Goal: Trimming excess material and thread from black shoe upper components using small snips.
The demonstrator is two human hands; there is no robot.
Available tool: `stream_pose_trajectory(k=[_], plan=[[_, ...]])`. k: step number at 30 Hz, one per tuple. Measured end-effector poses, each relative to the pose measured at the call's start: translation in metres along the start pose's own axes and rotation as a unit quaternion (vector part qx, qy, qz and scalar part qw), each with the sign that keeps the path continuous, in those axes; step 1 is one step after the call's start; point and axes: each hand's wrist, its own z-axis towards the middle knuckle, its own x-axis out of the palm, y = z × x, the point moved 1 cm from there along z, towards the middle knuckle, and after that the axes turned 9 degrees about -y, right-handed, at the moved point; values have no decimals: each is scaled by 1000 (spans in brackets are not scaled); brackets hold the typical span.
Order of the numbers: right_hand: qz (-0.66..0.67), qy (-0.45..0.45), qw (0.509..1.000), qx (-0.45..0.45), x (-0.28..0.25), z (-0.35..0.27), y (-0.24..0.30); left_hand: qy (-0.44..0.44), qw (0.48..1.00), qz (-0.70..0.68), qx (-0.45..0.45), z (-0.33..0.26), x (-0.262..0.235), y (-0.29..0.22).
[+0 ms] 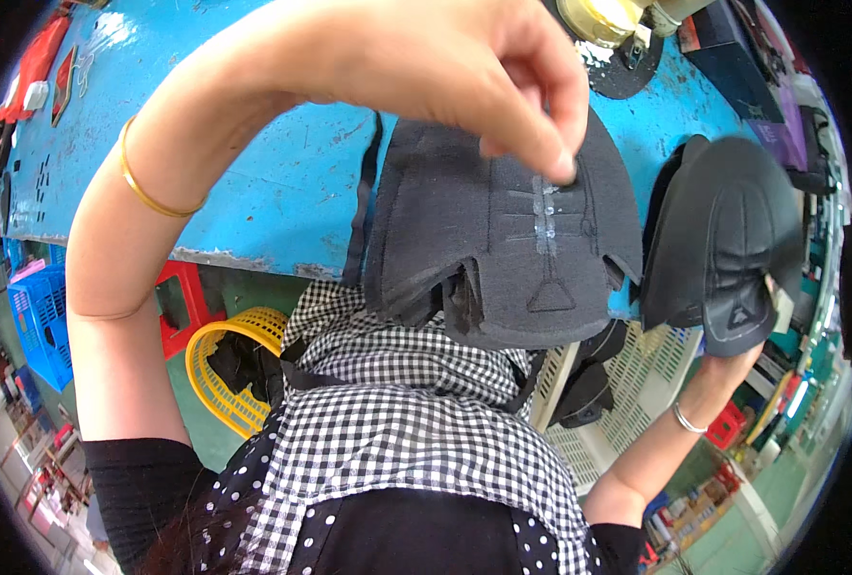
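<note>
On the blue table, right in front of me, lies a stack of dark grey fabric-faced pads [522,273] with cut-out notches. A shiny whitish smear runs down the top pad's middle. My left hand [512,86] hovers above it, thumb and fingers pinched together; whether anything small is between them I cannot make out. Off to the right, my right hand [731,364] grips a black moulded pad [733,225] with grooves pressed into its smooth face. That pad covers most of the hand's fingers. Another dark piece shows behind its left edge.
A yellow pot [603,17] stands at the table's far side on a dark round base. A dark box [728,62] sits far right. Below are a yellow basket [206,359] with black scraps, a white crate [651,383], a blue basket [41,321] and a red stool [186,311].
</note>
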Motion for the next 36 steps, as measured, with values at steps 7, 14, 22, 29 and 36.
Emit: stream_pose_trajectory(k=[7, 14, 22, 29, 36], plan=[[-214, -183, 954, -101, -18, -12, 11, 43, 986, 131, 94, 42, 34, 27], [-342, 115, 929, -79, 99, -25, -25, 18, 973, 192, 124, 43, 43, 27], [-498, 426, 706, -268, 186, -2, -53, -70, 946, 291, 123, 41, 35, 30], [-501, 480, 685, -223, 194, 17, -48, -21, 958, 273, 90, 45, 29, 28], [-567, 412, 628, -338, 207, 13, -49, -35, 952, 289, 97, 45, 31, 33]])
